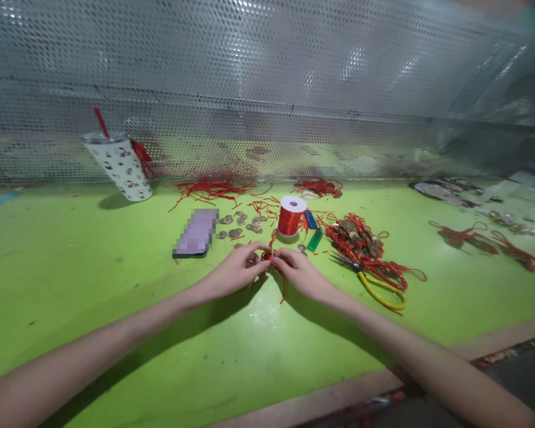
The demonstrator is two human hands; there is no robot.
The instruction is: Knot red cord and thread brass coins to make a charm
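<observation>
My left hand (245,264) and my right hand (298,270) meet over the middle of the green table, fingertips pinched on a red cord (286,288). One loose end of the cord hangs below the right fingers, and another part rises toward the spool. Something small and dark sits in the cord between the left fingers; its kind cannot be made out. Just beyond the hands stands a spool of red cord (289,220) with white ends. Round metal coins with holes (236,233) lie scattered behind my left hand.
To the right, yellow-handled scissors (381,291) lie against a heap of coins on knotted red cords (354,235). Blue and green lighters (315,239) rest by the spool. A phone (196,233), a patterned tumbler (122,166) and cut red cords (216,189) are further back, before a perforated metal screen (232,119).
</observation>
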